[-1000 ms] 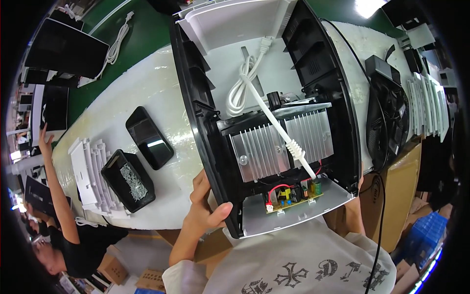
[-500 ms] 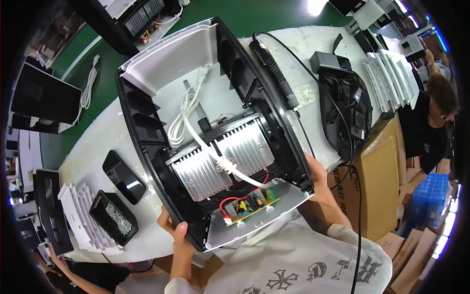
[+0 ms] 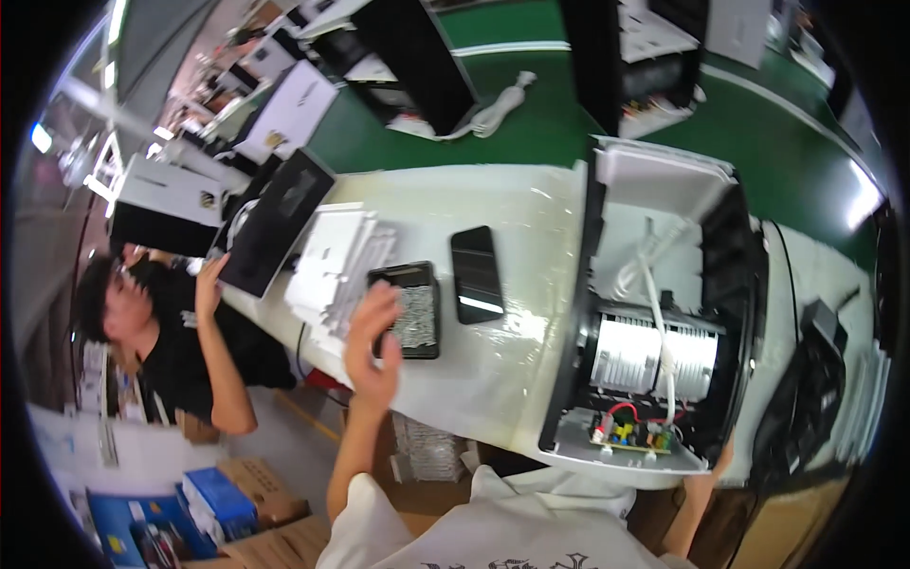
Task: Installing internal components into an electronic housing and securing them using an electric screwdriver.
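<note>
My left hand [image 3: 373,346] is raised at the left edge of a small black tray [image 3: 438,313], partly covering it, with fingers apart and nothing in them. Small silvery pieces, likely screws [image 3: 413,321], fill the tray. To the right stands an open black-and-white appliance housing [image 3: 559,398]. Inside it are a ribbed silver metal block [image 3: 626,353], a coiled white power cord [image 3: 654,284] and a small circuit board [image 3: 630,436] with red wires. At the housing's near right corner is my right hand [image 3: 703,482], its fingers hidden behind the housing.
A black phone-like slab [image 3: 476,275] and stacked white plastic panels [image 3: 327,261] lie on the white-covered table [image 3: 531,204]. At the left, a co-worker [image 3: 204,332] handles a black panel [image 3: 275,228]. A black mesh bag [image 3: 801,398] lies beyond the housing.
My left hand has let go of the housing and moved left to the black tray. The view has swung left, so the housing now appears at the right. My right hand stays by it.
</note>
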### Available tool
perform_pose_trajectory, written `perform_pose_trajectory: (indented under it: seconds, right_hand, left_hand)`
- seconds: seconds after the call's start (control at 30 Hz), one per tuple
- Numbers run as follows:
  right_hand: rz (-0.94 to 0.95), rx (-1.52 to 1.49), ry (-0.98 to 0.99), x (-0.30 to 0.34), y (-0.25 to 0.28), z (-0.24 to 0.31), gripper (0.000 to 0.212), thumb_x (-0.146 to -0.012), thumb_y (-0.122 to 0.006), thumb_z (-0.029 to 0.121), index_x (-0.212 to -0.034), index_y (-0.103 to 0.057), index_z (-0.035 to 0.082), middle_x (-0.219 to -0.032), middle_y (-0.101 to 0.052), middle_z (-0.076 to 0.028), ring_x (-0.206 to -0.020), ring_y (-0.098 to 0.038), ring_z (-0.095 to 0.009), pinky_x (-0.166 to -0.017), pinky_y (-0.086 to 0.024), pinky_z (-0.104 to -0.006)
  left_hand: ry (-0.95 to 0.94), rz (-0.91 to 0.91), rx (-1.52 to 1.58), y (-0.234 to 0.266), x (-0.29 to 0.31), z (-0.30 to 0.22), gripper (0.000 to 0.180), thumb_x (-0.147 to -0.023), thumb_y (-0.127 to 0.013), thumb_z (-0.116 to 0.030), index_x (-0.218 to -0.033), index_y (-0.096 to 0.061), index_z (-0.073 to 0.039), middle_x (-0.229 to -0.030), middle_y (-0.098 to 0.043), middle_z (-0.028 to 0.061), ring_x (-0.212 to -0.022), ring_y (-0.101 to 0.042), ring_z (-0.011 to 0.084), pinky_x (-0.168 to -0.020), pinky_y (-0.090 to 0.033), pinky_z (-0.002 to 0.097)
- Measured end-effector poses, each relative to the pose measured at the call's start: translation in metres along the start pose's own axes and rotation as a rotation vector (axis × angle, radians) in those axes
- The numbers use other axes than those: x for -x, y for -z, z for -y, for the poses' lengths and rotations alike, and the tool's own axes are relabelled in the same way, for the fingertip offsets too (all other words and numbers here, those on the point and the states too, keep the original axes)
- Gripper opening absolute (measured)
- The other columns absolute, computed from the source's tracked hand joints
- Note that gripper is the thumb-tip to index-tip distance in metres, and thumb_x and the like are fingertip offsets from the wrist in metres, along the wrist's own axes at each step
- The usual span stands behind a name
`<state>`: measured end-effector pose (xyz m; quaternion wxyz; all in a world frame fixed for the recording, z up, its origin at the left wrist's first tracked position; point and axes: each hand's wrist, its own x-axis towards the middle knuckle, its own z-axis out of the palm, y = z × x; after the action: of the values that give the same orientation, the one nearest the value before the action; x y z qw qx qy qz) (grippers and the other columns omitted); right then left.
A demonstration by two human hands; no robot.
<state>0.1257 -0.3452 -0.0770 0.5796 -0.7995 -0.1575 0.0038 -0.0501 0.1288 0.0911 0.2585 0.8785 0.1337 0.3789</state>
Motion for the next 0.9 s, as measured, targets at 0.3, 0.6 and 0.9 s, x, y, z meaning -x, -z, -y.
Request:
perform_pose_trajectory:
  seconds: [0.3, 0.6, 0.9]
  right_hand:
    - [0.018, 0.057, -0.089, -0.007, -0.005, 0.030, 0.062, -0.071, -0.074, 0.006, -0.127, -0.050, -0.003, -0.109, -0.062, -0.010, -0.097, -0.059, -0.018, -0.088, -0.047, -0.0325]
    - [0.165, 0.054, -0.153, -0.010, -0.004, 0.030, 0.087, -0.072, -0.076, 0.008, -0.146, -0.031, 0.001, -0.141, -0.041, -0.016, -0.127, -0.045, -0.026, -0.108, -0.033, -0.0373]
    - [0.176, 0.167, -0.144, 0.002, 0.001, 0.011, 0.074, -0.084, -0.069, 0.025, -0.144, -0.035, -0.001, -0.141, -0.043, -0.016, -0.128, -0.045, -0.026, -0.109, -0.033, -0.0389]
  left_hand:
    - [0.153, 0.305, -0.774, 0.099, -0.006, 0.073, 0.044, -0.083, -0.069, -0.010, -0.126, -0.058, -0.005, -0.138, -0.052, 0.0125, -0.130, -0.047, 0.0311, -0.109, -0.035, 0.0397]
    - [0.212, 0.054, -0.702, 0.118, -0.016, 0.068, 0.039, -0.084, -0.063, 0.000, -0.122, -0.062, -0.005, -0.121, -0.064, 0.0126, -0.111, -0.062, 0.0307, -0.092, -0.049, 0.0364]
    - [0.246, -0.652, 0.383, 0.058, -0.067, 0.003, 0.022, -0.101, -0.047, -0.012, -0.113, -0.055, 0.004, -0.113, -0.063, 0.0100, -0.100, -0.059, 0.0156, -0.093, -0.046, 0.0316]
